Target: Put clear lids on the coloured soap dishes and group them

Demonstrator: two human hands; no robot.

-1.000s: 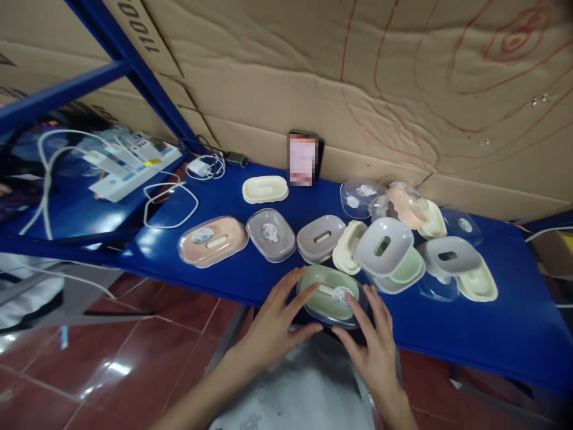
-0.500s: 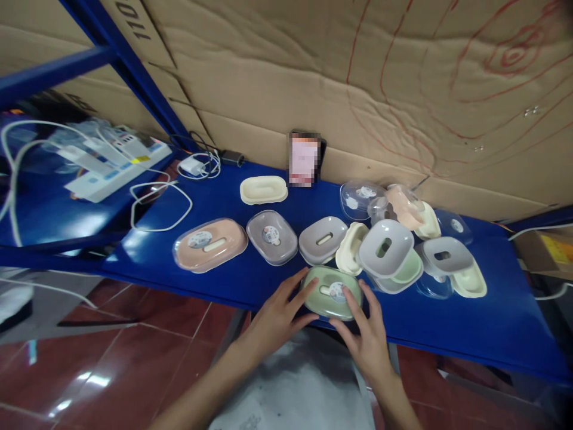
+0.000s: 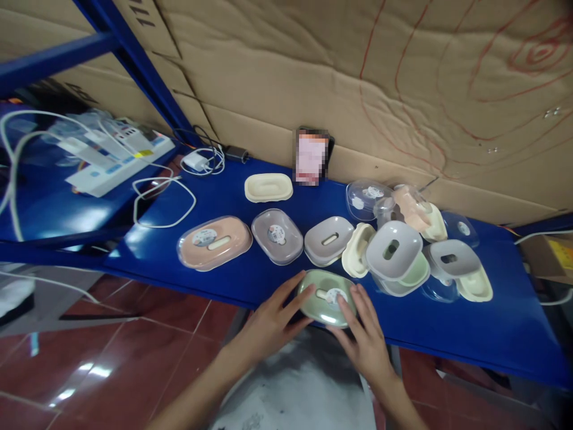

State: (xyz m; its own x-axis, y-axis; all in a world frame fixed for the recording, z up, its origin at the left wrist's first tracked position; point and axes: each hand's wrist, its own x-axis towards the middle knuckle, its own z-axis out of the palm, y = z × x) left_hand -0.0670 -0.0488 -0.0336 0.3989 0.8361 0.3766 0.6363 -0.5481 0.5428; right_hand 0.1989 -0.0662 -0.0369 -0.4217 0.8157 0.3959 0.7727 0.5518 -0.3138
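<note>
A green soap dish (image 3: 324,294) with a clear lid and a round sticker lies at the front edge of the blue shelf (image 3: 470,334). My left hand (image 3: 271,322) grips its left end, fingers spread over the rim. My right hand (image 3: 364,340) holds its right end, fingers resting on the lid. To the left stand a pink lidded dish (image 3: 213,242) and a grey lidded dish (image 3: 276,235).
A heap of grey, cream, green and clear dish parts (image 3: 412,251) fills the shelf's right half. A cream dish (image 3: 267,187) and a phone (image 3: 312,156) stand by the cardboard wall (image 3: 358,77). White cables (image 3: 163,200) and a power strip (image 3: 120,161) lie at left. Red floor tiles below.
The green dish has slid slightly left along the front edge with both hands still on it; the view shifted a little to the right.
</note>
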